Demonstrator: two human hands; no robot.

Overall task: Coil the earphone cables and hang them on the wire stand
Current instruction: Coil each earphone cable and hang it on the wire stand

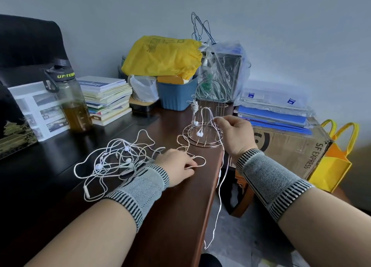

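A wire stand [207, 114] with a round base stands near the desk's right edge. One coiled white earphone [195, 108] hangs from its left hook. My right hand [234, 134] pinches a white earphone cable [220, 186] beside the stand; the cable's earbuds dangle inside the stand and its long end hangs over the desk edge toward the floor. My left hand [176, 166] rests on the desk, fingers curled on a loop of that cable. A tangle of several white earphones [116, 158] lies to the left of it.
A dark wooden desk [170, 216] carries a drink bottle [70, 102], a book stack [106, 100], a blue bin [176, 95] under a yellow bag [162, 55]. A cardboard box [291, 144] and yellow tote [331, 162] sit off the right edge.
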